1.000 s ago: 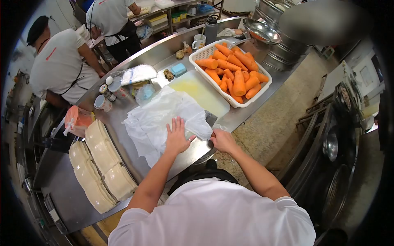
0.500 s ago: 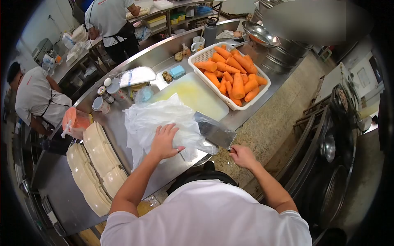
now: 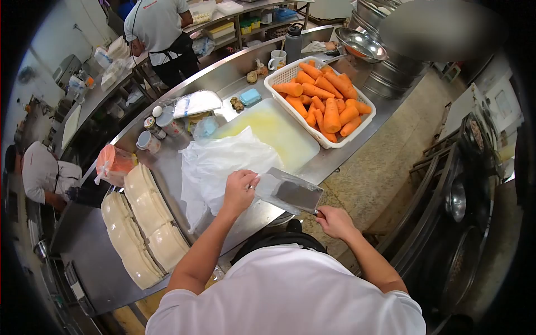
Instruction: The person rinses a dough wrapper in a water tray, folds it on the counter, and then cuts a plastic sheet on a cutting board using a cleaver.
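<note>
My right hand (image 3: 335, 221) is closed round the handle of a cleaver (image 3: 298, 194), whose broad blade points left over the counter's front edge. A clear plastic sheet (image 3: 267, 187) lies against the blade's left part. My left hand (image 3: 240, 188) pinches this plastic, its fingers bent together. Crumpled white cloth or sheeting (image 3: 209, 167) spreads on the counter beyond and left of my left hand. Behind it lies a cutting board (image 3: 290, 139) with a yellow stain.
A white basket (image 3: 312, 124) of carrots stands back right, near metal bowls (image 3: 362, 44). Stacked pale sheets (image 3: 148, 204) lie on the left, beside an orange bag (image 3: 114, 163). Cups and jars line the back. Two people (image 3: 162, 36) stand beyond the counter.
The cleaver has come out from the white sheeting toward the front edge. My left hand has gone from lying spread on the sheeting to pinching plastic by the blade. One co-worker has shifted down-left.
</note>
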Tool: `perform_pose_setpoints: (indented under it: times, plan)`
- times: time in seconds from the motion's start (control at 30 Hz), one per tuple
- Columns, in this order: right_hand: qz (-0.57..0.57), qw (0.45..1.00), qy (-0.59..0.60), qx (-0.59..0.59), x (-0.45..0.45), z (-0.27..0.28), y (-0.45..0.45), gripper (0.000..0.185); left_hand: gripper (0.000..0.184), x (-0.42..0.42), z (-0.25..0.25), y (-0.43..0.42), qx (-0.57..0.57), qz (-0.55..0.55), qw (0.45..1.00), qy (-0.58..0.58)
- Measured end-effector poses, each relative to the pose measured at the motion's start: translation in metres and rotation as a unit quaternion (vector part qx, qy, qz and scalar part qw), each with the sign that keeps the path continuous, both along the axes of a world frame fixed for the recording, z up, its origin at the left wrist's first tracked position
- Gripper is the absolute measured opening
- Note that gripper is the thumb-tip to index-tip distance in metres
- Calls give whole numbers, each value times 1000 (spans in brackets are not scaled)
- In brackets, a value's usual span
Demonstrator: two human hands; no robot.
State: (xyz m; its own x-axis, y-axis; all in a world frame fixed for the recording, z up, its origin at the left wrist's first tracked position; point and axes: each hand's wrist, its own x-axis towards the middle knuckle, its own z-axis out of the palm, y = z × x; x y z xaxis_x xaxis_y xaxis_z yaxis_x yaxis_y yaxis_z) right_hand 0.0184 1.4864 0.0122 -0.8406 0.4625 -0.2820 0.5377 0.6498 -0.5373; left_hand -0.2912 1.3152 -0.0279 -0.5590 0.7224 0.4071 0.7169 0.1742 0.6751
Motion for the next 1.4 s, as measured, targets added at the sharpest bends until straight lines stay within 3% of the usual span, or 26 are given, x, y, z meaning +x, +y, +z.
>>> perform_pose_setpoints:
  times: [0.23, 0.3, 0.4, 0.5, 0.6, 0.8, 0.93, 1.07, 1.4]
  plan:
    - [28, 999, 2, 18, -53, -16, 8, 23, 25, 15, 6, 1, -15, -51, 998, 44]
    - [33, 999, 14, 18, -70, -20, 16, 23, 37, 11, 2, 1, -22, -21, 998, 59]
    - [36, 999, 29, 13, -89, -26, 29, 23, 68, 6, -35, 4, -95, 123, 983, 101]
    - [58, 997, 41, 7, -105, -34, 42, 23, 96, 13, -51, 12, -228, 207, 947, 85]
    - [82, 996, 27, 24, -123, -32, 49, 22, 112, 14, -58, 15, -304, 186, 933, 43]
    - [78, 997, 5, 16, -146, -30, 69, 26, 121, 9, -61, 18, -345, 167, 923, 30]
    - [71, 996, -1, 56, -129, -10, 95, 24, 122, 8, -65, 14, -336, 160, 927, 49]
    - [115, 977, 79, 158, -95, -7, 109, 18, 124, 5, -64, 14, -338, 156, 927, 57]
    - [181, 948, 90, 246, -132, 11, 98, 14, 130, 5, -61, 11, -326, 154, 931, 53]
